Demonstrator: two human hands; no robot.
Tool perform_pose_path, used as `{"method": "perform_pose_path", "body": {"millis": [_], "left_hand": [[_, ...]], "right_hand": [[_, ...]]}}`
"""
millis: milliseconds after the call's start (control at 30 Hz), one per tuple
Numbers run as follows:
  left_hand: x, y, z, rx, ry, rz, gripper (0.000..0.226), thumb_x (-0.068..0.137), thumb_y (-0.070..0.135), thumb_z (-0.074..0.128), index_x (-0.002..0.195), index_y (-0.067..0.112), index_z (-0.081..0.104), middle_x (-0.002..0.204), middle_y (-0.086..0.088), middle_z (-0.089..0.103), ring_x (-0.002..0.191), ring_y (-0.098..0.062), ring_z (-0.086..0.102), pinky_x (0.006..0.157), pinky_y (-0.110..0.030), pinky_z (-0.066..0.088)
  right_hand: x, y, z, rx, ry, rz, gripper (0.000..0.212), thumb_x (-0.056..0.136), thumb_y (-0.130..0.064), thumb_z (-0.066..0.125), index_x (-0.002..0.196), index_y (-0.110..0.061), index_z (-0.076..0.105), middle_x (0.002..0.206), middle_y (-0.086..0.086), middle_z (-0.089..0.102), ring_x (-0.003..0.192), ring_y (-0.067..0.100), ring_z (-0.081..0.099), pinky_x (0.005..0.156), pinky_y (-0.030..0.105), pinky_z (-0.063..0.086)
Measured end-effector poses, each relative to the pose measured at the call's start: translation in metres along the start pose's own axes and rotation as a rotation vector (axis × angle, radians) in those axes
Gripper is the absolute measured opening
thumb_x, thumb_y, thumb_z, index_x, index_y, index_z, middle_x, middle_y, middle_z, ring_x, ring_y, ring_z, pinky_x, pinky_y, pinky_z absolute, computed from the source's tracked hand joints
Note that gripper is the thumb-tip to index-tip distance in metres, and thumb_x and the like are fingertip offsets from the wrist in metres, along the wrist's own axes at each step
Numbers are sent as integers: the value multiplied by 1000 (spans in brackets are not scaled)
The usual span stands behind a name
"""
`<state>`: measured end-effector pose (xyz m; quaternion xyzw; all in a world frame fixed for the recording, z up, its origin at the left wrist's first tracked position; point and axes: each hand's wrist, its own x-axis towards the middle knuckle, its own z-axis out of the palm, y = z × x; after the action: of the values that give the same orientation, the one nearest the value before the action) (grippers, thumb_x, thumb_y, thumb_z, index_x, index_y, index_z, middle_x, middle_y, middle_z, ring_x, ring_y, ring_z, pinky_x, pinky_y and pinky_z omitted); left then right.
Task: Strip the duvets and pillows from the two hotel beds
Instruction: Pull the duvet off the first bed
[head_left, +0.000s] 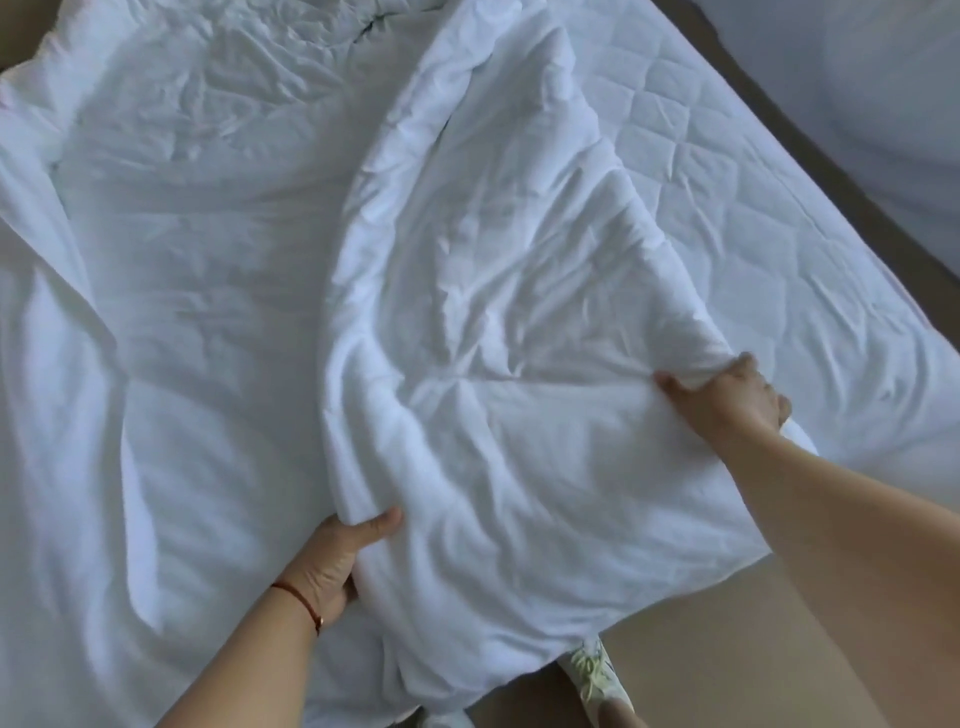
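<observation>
The thick white quilted duvet (498, 395) lies bunched on the near corner of the bed, folded over itself, and part of it hangs over the bed edge toward the beige floor (727, 649). The left hand (332, 561) grips its near fold, the thumb on top and the other fingers hidden under the cloth. The right hand (737, 400) clamps a gathered pinch of the far edge. On the right the quilted white mattress cover (769, 218) is already bare, while a crumpled white sheet (197, 260) covers the left side.

I think the risks are these. The duvet is heavy and soft, so a small pinch may slip when it is lifted. The hanging part could fall under the person's light sneaker (592, 670) and be stepped on. The loose sheet may also be dragged along if it is caught in the fold.
</observation>
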<state>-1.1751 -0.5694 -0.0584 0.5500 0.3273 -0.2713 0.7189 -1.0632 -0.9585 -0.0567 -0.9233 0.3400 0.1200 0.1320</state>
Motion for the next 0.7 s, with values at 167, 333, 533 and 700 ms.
{"method": "perform_pose_path", "body": {"millis": [167,333,533,700], "left_hand": [[-23,-10,27,50,63,150,67,42,28,89,103,7,70,97,-12,75,90,-30,71,74,-39,59],[-30,-47,46,477,480,159,63,58,42,88,102,4,63,96,-11,72,90,-32,68,82,-43,55],[-31,-44,84,1288,781,699,70,76,34,68,139,12,46,141,-21,40,129,-39,39,108,-51,30],[-32,-52,44,1485,397,331,60,99,50,18,153,29,5,162,7,-3,148,-13,-5,120,-40,-2]], "right_hand": [[22,26,-45,53,79,-195,43,87,-55,56,92,-13,51,104,23,61,95,41,59,70,37,38],[27,22,-63,-205,243,-226,46,87,-45,60,112,-7,53,117,23,55,111,39,50,91,44,41],[-80,-54,4,-178,62,-735,71,92,-55,41,150,-19,21,155,11,23,142,27,19,116,43,13],[-151,-58,67,-374,-303,-857,75,93,-61,24,153,-24,-1,160,2,1,147,20,-5,118,49,-2]]}}
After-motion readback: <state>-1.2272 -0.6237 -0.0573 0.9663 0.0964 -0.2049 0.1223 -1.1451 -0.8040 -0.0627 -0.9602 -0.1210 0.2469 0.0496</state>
